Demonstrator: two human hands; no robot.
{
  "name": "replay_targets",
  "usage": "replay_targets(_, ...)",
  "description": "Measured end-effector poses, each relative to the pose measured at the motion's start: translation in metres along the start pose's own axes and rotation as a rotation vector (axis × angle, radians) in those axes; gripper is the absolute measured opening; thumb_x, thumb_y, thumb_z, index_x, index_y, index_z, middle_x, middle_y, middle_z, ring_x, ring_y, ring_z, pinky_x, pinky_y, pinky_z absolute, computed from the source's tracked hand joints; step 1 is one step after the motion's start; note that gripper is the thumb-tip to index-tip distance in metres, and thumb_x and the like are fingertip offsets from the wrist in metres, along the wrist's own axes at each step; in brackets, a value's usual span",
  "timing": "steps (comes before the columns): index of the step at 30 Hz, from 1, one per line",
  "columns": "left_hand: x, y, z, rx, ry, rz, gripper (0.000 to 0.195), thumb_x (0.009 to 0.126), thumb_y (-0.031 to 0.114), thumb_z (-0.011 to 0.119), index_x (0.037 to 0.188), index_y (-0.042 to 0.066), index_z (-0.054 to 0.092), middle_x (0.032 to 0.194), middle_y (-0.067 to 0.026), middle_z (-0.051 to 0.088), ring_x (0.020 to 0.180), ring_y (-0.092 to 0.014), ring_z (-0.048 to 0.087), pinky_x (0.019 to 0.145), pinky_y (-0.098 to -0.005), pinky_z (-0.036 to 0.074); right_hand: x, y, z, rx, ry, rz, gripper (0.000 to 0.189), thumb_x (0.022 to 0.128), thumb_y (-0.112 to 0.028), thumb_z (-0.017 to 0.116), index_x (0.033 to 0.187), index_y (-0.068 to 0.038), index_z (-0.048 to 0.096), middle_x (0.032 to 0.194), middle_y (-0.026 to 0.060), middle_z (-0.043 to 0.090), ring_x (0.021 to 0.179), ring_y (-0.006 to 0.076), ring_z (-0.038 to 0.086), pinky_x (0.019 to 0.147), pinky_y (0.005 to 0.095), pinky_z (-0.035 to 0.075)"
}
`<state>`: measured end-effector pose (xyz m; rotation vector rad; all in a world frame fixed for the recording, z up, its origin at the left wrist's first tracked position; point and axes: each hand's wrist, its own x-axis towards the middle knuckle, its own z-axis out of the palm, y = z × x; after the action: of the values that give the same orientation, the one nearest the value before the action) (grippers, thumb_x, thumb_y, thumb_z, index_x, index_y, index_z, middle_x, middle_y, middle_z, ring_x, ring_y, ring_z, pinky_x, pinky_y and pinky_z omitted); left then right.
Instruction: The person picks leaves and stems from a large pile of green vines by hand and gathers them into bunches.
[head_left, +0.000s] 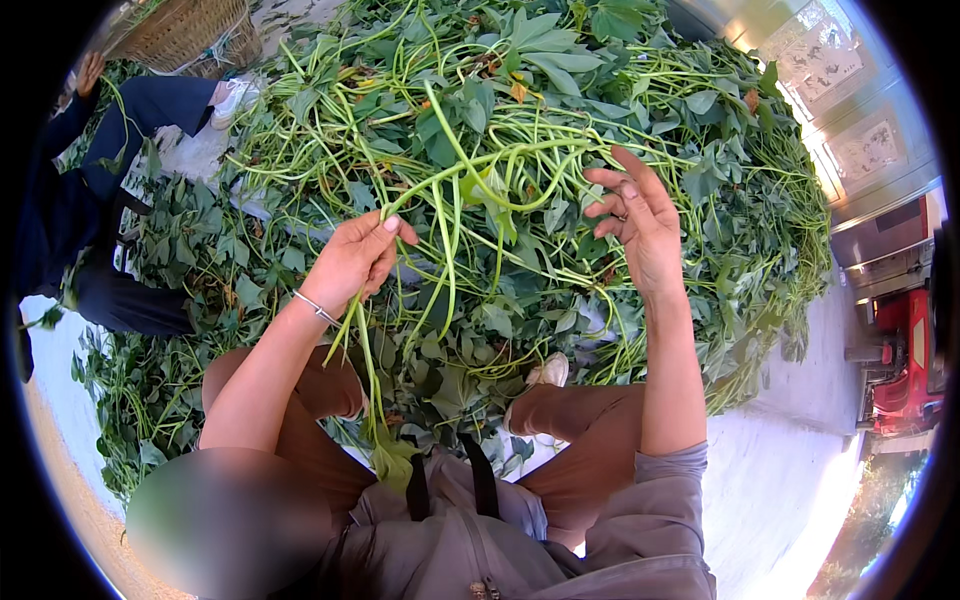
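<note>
My left hand (364, 251) pinches a green leafy vine stem (450, 171) between thumb and fingers, with more thin stalks hanging below the palm. The stem runs to the right above the pile, side stalks drooping from it. At its far end my right hand (646, 217) is raised, fingers apart and curled, with nothing seen gripped in it. A large heap of cut vines (720, 180), which look like sweet potato vines, spreads beneath both hands. Below my left hand, a pale green leaf (393, 461) dangles over my lap.
Another person (120, 165) sits at the left, a stalk hanging from a hand. Behind them stands a woven basket (187, 37). More vines (142, 405) lie at lower left. A red machine or vehicle (904, 360) and a metal door (847, 97) stand at the right, beside pale concrete.
</note>
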<state>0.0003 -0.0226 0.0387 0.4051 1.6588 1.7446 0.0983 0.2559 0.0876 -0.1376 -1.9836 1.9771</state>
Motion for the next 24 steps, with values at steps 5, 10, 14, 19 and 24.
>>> replay_targets(5,-0.008,-0.003,0.004,0.066,0.001,0.004,0.03,0.089,0.03,0.038,0.085,0.003,0.05,0.044,0.0042,0.032,0.033,-0.003,0.024,0.032,-0.0184,0.021,0.001,0.023,0.01,0.546,-0.252,0.217,0.041,0.089,-0.029,0.034,0.11,0.005,0.041,0.097,0.0191,0.054,0.067,0.0191,0.057,0.054,0.0274,0.049)
replay_targets(10,-0.01,0.008,0.007,-0.035,-0.207,-0.029,0.03,0.09,0.029,0.035,0.084,0.003,0.049,0.044,0.004,0.03,0.033,-0.003,0.024,0.031,-0.0181,0.019,0.016,0.031,0.004,0.048,0.206,0.187,0.037,0.089,-0.026,0.036,0.089,0.007,0.052,0.069,0.0126,0.058,0.051,0.0155,0.055,0.044,0.0265,0.046)
replay_targets(14,-0.011,0.019,-0.005,-0.164,-0.198,0.097,0.028,0.091,0.026,0.033,0.085,0.003,0.047,0.044,0.0036,0.029,0.03,-0.005,0.023,0.03,-0.0187,0.02,0.016,0.029,-0.013,-0.573,0.058,0.475,0.031,0.085,-0.021,0.041,0.078,0.005,0.056,0.061,0.0108,0.058,0.043,0.0134,0.053,0.038,0.0248,0.043)
replay_targets(19,-0.011,0.025,-0.005,-0.141,-0.014,0.132,0.029,0.089,0.028,0.039,0.082,0.001,0.05,0.046,0.0036,0.031,0.034,-0.005,0.029,0.034,-0.0184,0.025,-0.004,0.028,0.013,-0.68,-0.434,0.181,0.026,0.078,-0.018,0.051,0.099,-0.005,0.058,0.093,0.0116,0.06,0.085,0.0186,0.057,0.075,0.0299,0.044)
replay_targets(24,-0.002,0.022,0.021,-0.093,0.018,0.208,0.016,0.084,0.019,0.048,0.082,0.003,0.05,0.053,0.0016,0.042,0.044,-0.008,0.04,0.043,-0.0209,0.036,-0.016,0.005,0.056,0.256,-0.696,0.209,0.05,0.08,-0.024,0.052,0.118,0.005,0.038,0.101,0.0138,0.054,0.097,0.0235,0.051,0.083,0.033,0.038)
